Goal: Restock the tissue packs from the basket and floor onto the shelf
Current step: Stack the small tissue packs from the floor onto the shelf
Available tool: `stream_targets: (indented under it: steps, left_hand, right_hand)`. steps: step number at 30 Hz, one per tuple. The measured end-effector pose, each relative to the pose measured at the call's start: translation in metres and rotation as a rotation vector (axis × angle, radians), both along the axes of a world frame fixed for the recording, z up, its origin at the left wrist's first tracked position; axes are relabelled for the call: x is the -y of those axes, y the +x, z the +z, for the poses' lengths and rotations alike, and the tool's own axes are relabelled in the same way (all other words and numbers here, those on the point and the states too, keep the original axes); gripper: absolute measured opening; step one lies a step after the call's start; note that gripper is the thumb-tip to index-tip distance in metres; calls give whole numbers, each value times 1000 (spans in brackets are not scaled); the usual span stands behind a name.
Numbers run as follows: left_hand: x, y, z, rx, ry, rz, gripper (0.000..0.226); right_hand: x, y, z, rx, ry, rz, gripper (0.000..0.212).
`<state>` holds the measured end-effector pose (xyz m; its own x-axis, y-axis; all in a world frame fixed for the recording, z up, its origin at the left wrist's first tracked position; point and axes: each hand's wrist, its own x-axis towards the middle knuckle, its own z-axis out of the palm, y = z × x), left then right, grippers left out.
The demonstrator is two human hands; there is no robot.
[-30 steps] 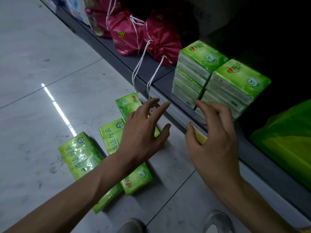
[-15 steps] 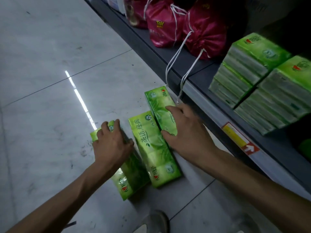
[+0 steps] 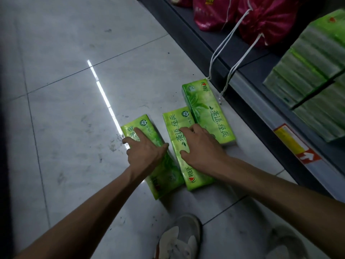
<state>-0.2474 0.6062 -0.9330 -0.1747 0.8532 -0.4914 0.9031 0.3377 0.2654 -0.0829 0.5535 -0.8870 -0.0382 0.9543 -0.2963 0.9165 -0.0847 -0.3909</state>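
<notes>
Three green tissue packs lie side by side on the tiled floor in front of the shelf. My left hand grips the left tissue pack, with the index finger along its top and the thumb against its right side. My right hand lies on the middle tissue pack, its bent fingers and thumb pinching the top. The right tissue pack lies untouched nearest the shelf. More green packs are stacked on the shelf at the right.
Red drawstring bags sit further along the shelf, their white cords hanging over its edge. A yellow and red label marks the shelf front. My sandalled foot stands just behind the packs. Open floor lies to the left.
Both hands came down from the shelf to the floor. The left hand took hold of the left pack. The right hand went from the right pack to the middle one.
</notes>
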Motion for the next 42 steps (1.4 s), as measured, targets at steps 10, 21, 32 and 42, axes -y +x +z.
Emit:
stream_targets:
  steps: [10,21,32,42]
  left_hand:
    - [-5,-9,-2,118,-20,83,133]
    - [-16,0,59,190,242,-21,123]
    - [-13,65,97,552,329,-14,120]
    - [0,75,99,713,337,-39,126]
  right_hand:
    - [13,2,-6,-4,-72,5,64]
    - [19,3,32,-432,35,-306,55]
    - [27,22,42,-551,155,-478,78]
    - [34,55,35,-1234,-8,-812,75]
